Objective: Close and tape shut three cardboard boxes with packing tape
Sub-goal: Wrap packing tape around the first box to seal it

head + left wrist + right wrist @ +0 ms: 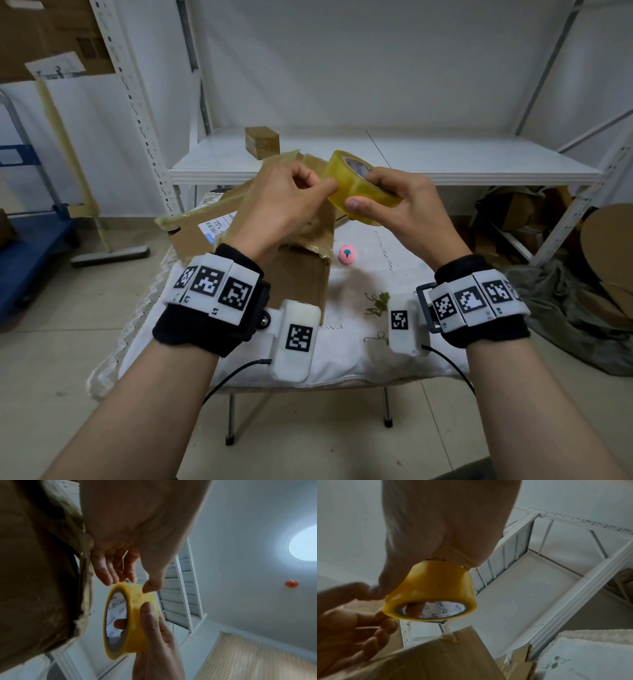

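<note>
Above the cardboard box (301,270), right hand (407,202) grips the tape roll (359,186) — left hand (284,202) pinches at its outer surface

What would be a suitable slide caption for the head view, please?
Right hand grips the yellow tape roll while left hand picks at it above a cardboard box.

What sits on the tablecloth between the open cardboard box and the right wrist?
A small pink object lies on the white tablecloth, right of the cardboard box; head view.

Both hands raised together: right hand (404,202) in curled grip, left hand (287,202) fingers pinching.
</note>
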Available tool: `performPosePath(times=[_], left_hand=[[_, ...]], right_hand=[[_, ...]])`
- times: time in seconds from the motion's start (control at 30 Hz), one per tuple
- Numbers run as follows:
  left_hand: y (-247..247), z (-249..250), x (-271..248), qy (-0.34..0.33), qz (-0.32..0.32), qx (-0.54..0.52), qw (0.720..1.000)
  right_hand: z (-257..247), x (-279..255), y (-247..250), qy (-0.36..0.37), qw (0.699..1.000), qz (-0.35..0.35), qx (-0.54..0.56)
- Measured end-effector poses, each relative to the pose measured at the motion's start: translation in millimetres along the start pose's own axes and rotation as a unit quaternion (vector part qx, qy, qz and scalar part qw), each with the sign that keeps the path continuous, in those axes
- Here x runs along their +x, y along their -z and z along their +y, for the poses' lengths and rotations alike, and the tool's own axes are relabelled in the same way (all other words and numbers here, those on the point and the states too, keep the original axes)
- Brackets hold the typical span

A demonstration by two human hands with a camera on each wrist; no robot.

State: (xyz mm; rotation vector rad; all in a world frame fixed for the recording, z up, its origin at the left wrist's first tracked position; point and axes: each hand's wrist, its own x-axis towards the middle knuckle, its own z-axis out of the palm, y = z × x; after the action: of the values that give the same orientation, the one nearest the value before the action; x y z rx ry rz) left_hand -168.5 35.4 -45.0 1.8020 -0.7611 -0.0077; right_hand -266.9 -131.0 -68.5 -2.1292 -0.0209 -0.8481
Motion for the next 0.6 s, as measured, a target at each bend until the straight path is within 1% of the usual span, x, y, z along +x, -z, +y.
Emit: performPosePath(times=[0.1,0.13,0.3,0.47,0.6], left_hand=[[-3.7,-2.6,-0.2,0.013,-0.04,-0.098,0.994],[-4.0,-3.7,0.3,0.014,-0.043,-0.115,0.992],[-5.1,-8.5,1.2,0.028,0.004,-0.174,0.984],[-7.8,-7.1,-2.3,0.028,0.044,-0.149,0.987],[-9.7,-5.5,-3.0,0.028,0.056,-0.114,0.992]], right_hand=[[1.1,-0.4,2.2,-0.007,1.0,0.004,0.01],[1.6,-0.6,2.7,-0.008,1.0,0.003,0.012],[3.1,-1.3,3.3,-0.009,1.0,0.002,0.006],[2.7,-2.1,2.6,-0.003,1.0,0.003,-0.021],[3.2,-3.3,2.2,0.002,0.998,0.003,-0.056]])
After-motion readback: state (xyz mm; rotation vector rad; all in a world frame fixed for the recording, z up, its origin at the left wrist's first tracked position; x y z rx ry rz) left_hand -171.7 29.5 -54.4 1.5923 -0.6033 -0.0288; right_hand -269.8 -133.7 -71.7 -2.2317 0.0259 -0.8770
